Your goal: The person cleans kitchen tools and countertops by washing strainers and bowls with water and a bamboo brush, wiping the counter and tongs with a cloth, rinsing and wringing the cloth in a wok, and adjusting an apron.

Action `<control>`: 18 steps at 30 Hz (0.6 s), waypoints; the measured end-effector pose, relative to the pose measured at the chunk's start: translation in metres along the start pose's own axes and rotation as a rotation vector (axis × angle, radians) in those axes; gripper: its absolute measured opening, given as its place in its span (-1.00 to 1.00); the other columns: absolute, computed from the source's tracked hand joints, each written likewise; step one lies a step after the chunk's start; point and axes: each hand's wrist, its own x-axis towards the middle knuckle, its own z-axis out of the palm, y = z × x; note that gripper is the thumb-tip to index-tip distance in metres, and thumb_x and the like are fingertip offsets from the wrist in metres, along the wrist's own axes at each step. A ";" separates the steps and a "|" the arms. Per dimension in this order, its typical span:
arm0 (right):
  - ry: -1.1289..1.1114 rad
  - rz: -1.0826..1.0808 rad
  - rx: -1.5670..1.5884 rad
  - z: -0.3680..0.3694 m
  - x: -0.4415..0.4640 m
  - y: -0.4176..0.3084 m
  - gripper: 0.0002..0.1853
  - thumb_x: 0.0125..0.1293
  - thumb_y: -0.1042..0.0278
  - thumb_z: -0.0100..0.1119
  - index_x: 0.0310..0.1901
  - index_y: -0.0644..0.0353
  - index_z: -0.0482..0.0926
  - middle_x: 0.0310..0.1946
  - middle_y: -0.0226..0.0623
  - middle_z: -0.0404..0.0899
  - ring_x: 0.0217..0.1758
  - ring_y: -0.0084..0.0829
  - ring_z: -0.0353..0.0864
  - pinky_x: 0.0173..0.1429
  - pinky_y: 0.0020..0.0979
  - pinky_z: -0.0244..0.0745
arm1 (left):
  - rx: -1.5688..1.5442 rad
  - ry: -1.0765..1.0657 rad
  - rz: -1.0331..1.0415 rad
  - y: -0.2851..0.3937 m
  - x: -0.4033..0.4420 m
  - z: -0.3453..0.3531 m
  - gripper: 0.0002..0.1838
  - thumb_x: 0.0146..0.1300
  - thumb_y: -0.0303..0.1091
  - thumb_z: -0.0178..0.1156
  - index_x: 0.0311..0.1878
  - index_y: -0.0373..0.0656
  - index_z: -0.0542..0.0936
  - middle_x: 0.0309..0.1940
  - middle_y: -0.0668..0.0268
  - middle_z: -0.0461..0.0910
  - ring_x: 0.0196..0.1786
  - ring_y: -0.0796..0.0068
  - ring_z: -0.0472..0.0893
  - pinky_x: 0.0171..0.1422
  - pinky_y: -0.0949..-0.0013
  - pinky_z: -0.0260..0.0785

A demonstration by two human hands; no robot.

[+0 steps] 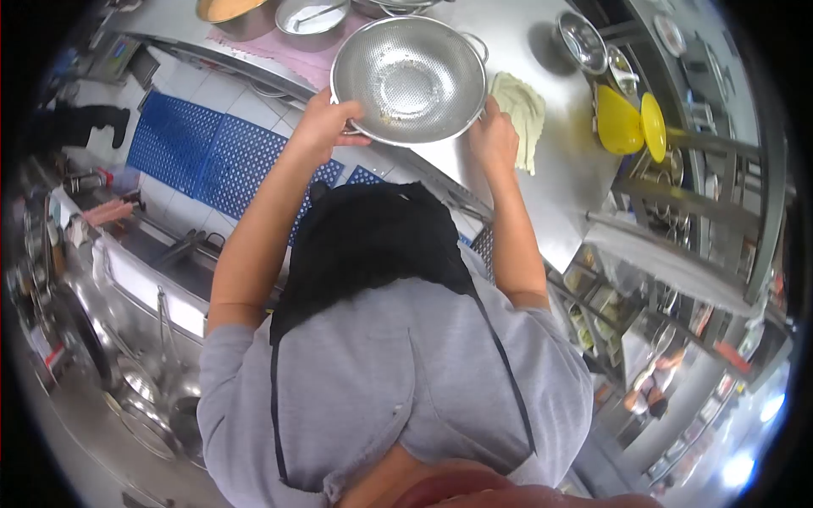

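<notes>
Between my two hands is a round metal colander (453, 89) with fine holes, tilted so that its inside faces me. A few small bits of food cling near its base. My left hand (326, 127) is closed on the near left part of its rim, thumb on the inside. My right hand (494, 135) grips the rim at the lower right, its fingertips partly hidden. A loop handle shows at the colander's upper right. Just beside my right hand a pale greenish cloth (521, 110) lies on the steel counter (563, 169).
Behind the colander, a pot with orange contents (233, 13) and a metal bowl with a utensil (312, 19) stand on a pink cloth (267, 46). Metal bowls (582, 42) and a yellow container (618, 123) are at right. Blue mats (203, 152) cover the floor. Another person (650, 389) is far right.
</notes>
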 end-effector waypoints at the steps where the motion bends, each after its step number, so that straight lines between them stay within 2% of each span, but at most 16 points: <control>1: -0.029 -0.023 -0.026 -0.007 0.004 0.003 -0.37 0.28 0.12 0.30 0.36 0.09 0.42 -0.13 0.17 0.62 -0.05 0.16 0.66 0.06 0.01 0.53 | -0.016 0.026 0.000 0.000 -0.004 0.004 -0.42 0.13 -0.49 0.18 0.26 -0.40 0.38 -0.14 0.11 0.61 -0.22 0.27 0.70 -0.20 0.19 0.74; 6: -0.200 -0.123 -0.068 -0.029 0.017 0.019 -0.36 0.29 0.09 0.30 0.37 0.07 0.41 -0.04 0.11 0.60 -0.01 0.12 0.64 0.06 0.00 0.54 | -0.032 0.170 0.013 -0.011 -0.013 0.020 -0.46 0.11 -0.51 0.13 0.21 -0.41 0.43 -0.16 0.05 0.63 -0.21 0.21 0.72 -0.13 0.12 0.72; 9: -0.169 -0.251 -0.216 -0.029 0.015 0.024 -0.38 0.31 0.07 0.27 0.37 0.07 0.43 -0.05 0.09 0.60 0.00 0.11 0.65 0.08 0.00 0.53 | -0.088 0.229 0.034 -0.018 -0.020 0.031 -0.47 0.07 -0.54 0.11 0.20 -0.41 0.43 -0.20 0.06 0.64 -0.26 0.24 0.71 -0.12 0.05 0.71; 12: -0.047 -0.355 -0.114 -0.024 0.016 0.033 -0.46 0.36 0.07 0.22 0.28 0.16 0.52 -0.09 0.08 0.63 -0.05 0.04 0.66 0.08 -0.04 0.54 | -0.171 0.275 0.037 -0.022 -0.027 0.042 -0.39 0.02 -0.60 0.08 0.25 -0.39 0.38 -0.19 0.05 0.62 -0.31 0.23 0.71 -0.14 0.02 0.71; 15: -0.040 -0.374 0.480 -0.024 0.028 0.036 -0.55 0.43 0.10 0.11 0.17 0.27 0.60 -0.14 0.07 0.67 -0.09 0.00 0.66 0.08 -0.09 0.53 | -0.213 0.305 0.026 -0.022 -0.036 0.048 -0.26 -0.04 -0.66 0.06 0.35 -0.35 0.28 -0.18 0.03 0.60 -0.33 0.16 0.72 -0.17 0.03 0.72; 18: -0.157 -0.371 0.736 -0.030 0.037 0.024 -0.59 0.52 0.15 -0.04 0.06 0.34 0.63 -0.17 0.08 0.69 -0.09 -0.01 0.66 0.05 -0.13 0.52 | -0.175 0.315 -0.007 -0.029 -0.044 0.053 -0.22 -0.06 -0.67 0.06 0.38 -0.31 0.26 -0.21 0.06 0.58 -0.32 0.15 0.72 -0.14 0.03 0.71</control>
